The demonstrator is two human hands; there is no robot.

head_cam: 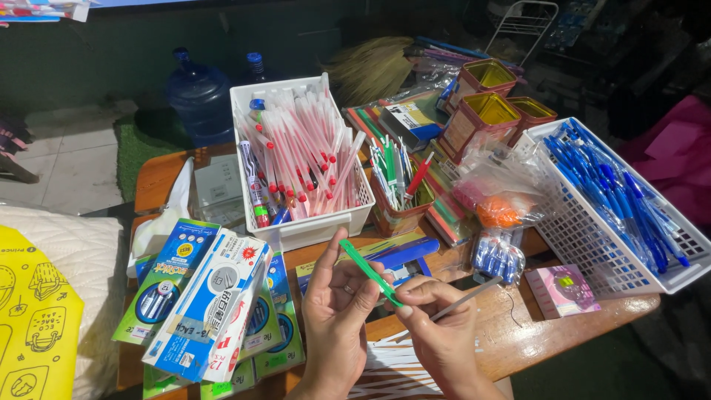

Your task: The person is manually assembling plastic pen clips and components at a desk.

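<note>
**Green pen held between two hands over a crowded wooden table**

Green is the pen (370, 272) that both hands hold above the near edge of the table (518, 337). The left hand (337, 304) pinches its upper part between thumb and fingers, a firm grip closed on the barrel; the right hand (437, 326) closes on its lower tip and also holds a thin white stick (466, 298) that points off to the right. More white sticks (389, 367) lie in a loose pile on the table below the hands; their number cannot be told.

Two white baskets stand on the table: one at the back (296, 159) packed with red-capped pens, one at the right (607, 204) full of blue pens. Three tin boxes with yellow insides (492, 100) stand between them at the back, and a small brown tin (400, 200) holds green and red pens.

To the left lies a heap of flat pen boxes (207, 304), blue, white and green, overlapping one another. A flat blue box (404, 253) lies just behind the hands. A clear bag of blue-capped pens (498, 255) and a small pink pad (561, 289) lie at the right. A large blue water jug (198, 96) stands on the floor behind the table.
</note>
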